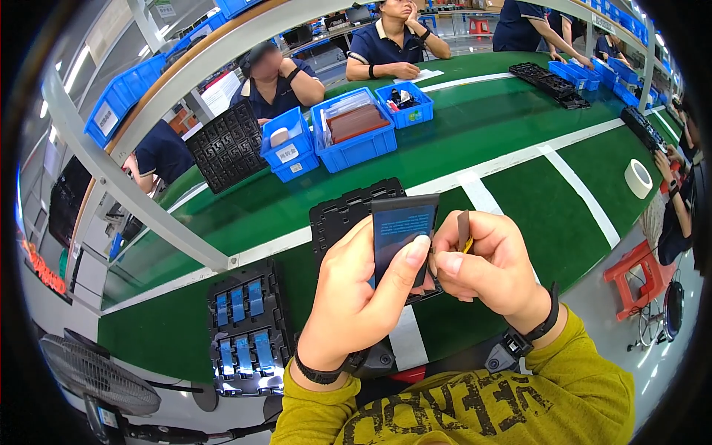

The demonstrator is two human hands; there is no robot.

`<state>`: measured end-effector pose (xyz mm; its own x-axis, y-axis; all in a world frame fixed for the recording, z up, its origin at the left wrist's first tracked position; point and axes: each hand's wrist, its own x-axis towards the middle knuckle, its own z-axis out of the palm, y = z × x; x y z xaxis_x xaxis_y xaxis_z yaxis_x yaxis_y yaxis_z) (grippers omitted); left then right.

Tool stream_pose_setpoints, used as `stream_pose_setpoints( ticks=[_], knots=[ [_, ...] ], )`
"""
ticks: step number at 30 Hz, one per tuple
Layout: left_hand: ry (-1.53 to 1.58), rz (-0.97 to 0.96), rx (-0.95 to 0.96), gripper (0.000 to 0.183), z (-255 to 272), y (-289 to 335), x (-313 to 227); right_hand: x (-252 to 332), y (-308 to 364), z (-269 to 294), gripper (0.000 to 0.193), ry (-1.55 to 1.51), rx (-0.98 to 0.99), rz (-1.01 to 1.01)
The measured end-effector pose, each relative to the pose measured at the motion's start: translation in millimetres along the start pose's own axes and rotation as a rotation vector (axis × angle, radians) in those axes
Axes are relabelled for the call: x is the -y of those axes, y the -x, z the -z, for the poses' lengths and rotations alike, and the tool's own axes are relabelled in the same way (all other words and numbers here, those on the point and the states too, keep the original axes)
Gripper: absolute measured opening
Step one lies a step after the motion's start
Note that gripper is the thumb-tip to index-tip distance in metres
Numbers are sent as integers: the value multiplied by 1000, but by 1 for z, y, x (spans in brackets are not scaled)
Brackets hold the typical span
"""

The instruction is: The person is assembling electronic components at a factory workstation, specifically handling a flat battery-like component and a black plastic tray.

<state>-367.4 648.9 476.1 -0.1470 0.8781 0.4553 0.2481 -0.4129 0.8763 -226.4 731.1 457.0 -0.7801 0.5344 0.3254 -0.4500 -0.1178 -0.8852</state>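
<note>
My left hand (348,304) is closed round a flat, dark phone battery (400,222) with small print on its face, thumb across the front. The battery is held upright and tilted slightly. Close to its right edge, my right hand (489,259) pinches a small dark strip (464,222) with a yellow part beside the fingertips. The fingers hide whether the strip joins the battery. Behind my hands lies a black moulded tray (334,215), partly covered by them. To the left, another black tray (279,311) holds several blue-faced flat pieces (237,304) in two rows.
Blue bins (356,152) and a standing black tray (226,144) occupy the far side of the green bench (475,111). A white tape roll (638,179) is at the right. A slanted metal post (159,193) rises on the left, above a fan (96,371). Several people sit or stand opposite.
</note>
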Motion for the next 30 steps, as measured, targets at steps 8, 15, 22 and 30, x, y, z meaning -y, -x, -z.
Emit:
stream_pose_setpoints(
  ticks=[8,15,22,30],
  knots=[
    [13,-10,10,16,0,1,0,-2,0,1,5,-64,21,1],
    [-10,-50,7,15,-1,0,2,-2,-2,-4,5,21,-43,52],
    [92,14,-27,22,-5,1,0,-2,2,-3,6,34,-33,103],
    [285,38,-35,25,-3,-4,5,-14,6,8,23,175,-291,211]
  ],
)
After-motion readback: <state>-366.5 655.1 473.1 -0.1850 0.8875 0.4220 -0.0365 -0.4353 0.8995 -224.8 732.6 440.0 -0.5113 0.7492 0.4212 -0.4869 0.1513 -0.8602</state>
